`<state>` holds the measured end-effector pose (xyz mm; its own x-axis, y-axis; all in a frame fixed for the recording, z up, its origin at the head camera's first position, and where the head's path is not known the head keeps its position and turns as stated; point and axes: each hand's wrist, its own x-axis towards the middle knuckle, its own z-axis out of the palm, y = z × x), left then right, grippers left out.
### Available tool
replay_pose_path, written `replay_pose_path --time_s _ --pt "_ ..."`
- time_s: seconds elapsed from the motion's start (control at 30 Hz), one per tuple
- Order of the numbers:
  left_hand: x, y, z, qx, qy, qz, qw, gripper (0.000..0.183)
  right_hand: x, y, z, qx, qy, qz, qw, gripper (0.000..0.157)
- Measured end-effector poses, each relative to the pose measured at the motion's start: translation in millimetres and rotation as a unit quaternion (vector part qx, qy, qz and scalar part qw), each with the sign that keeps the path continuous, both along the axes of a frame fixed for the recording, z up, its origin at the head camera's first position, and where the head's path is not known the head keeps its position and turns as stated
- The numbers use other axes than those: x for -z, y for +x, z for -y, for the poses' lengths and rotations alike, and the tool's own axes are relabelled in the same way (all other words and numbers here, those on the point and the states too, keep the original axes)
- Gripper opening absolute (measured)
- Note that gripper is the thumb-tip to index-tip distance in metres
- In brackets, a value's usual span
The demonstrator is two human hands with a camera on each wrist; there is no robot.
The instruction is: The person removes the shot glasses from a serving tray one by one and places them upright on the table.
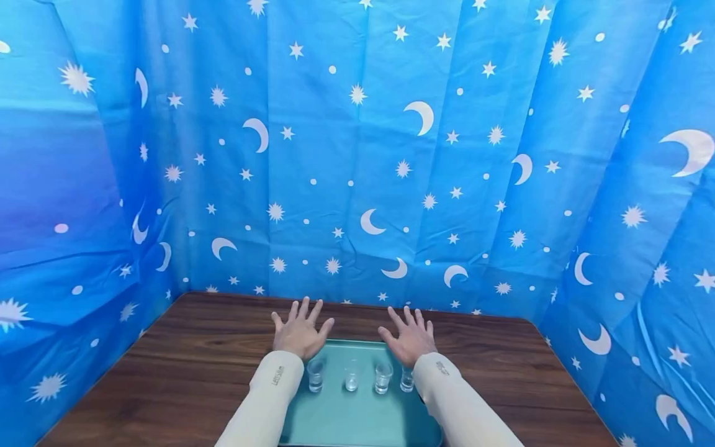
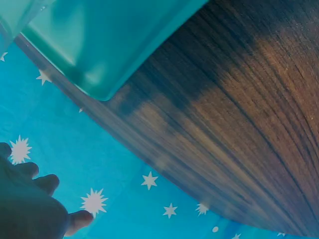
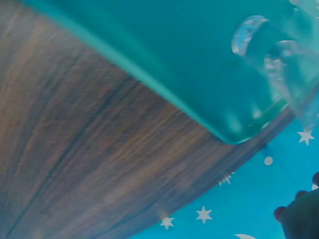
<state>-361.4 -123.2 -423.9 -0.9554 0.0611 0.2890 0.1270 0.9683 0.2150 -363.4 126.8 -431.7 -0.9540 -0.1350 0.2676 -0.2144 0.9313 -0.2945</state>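
we see left hand [image 1: 298, 336] and right hand [image 1: 411, 342] near the far corners of the green tray [image 1: 354, 421], fingers [image 1: 302, 310] spread wide, holding nothing, clear cups [image 1: 382, 379] upright in a row on that tray, wooden table [image 1: 187, 366] underneath

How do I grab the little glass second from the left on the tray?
I'd probably pinch the second glass by its round sides, coming from above and the near side: it stands upright, with bare tray on both sides and in front.

Head camera facing forward and down over the table [image 1: 212, 347], wrist cameras slanted in closer, all catching the tray [image 1: 357, 422]
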Motion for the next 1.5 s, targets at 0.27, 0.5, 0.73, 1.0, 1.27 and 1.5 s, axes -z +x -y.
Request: replay_pose_path --time_s 0.27,0.5,0.73,1.0,1.27,1.5 --pt "5.5 -2.3 25 0.007 0.019 -0.039 0.999 0.056 9.3 10.1 -18 -0.035 -0.039 -0.028 0.998 0.056" --pt "12.3 1.1 40 0.043 0.069 -0.016 0.9965 0.046 12.2 29.2 -32 -0.08 -0.063 0.036 0.994 0.069" --pt "24.1 11.3 53 0.073 0.165 0.055 0.982 0.041 8.8 37.6 -39 -0.104 -0.078 0.066 0.989 0.072" --pt "35.4 16.9 65 0.072 0.219 0.085 0.9694 0.024 9.4 36.9 -42 -0.151 -0.083 0.047 0.984 0.044" --pt "47.2 16.5 69 0.077 0.163 0.12 0.9764 0.008 10.0 41.1 -49 -0.167 -0.073 0.038 0.983 0.035" --pt "51.0 12.7 69 0.074 0.152 0.156 0.9733 0.012 14.4 41.7 -62 -0.172 -0.075 0.032 0.982 0.03"
